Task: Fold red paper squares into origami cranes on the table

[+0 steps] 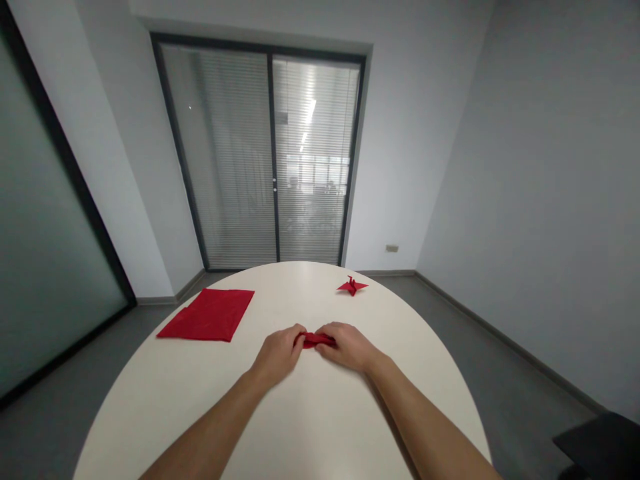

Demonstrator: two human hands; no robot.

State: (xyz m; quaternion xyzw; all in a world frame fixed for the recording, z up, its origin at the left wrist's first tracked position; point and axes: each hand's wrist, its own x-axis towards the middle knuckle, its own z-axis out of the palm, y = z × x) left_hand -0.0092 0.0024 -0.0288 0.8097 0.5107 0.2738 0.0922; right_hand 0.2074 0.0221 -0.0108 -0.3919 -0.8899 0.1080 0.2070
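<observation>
A small piece of folded red paper (316, 340) is stretched between my two hands, over the middle of the table. My left hand (280, 353) pinches its left end, fingers closed. The right end is gripped by my right hand (349, 345), whose fingers curl over it and hide part of it. How the paper is folded under the fingers cannot be made out. Beyond my right hand stands a red paper crane (352, 287) with spread wings. To the left of my left hand lies a flat red sheet or stack of sheets (213, 315).
The round white table (295, 427) has its curved edge on the left, far and right sides. A black object, perhaps a chair (603, 443), shows at the lower right. Behind the table is a glazed partition with blinds (230, 167).
</observation>
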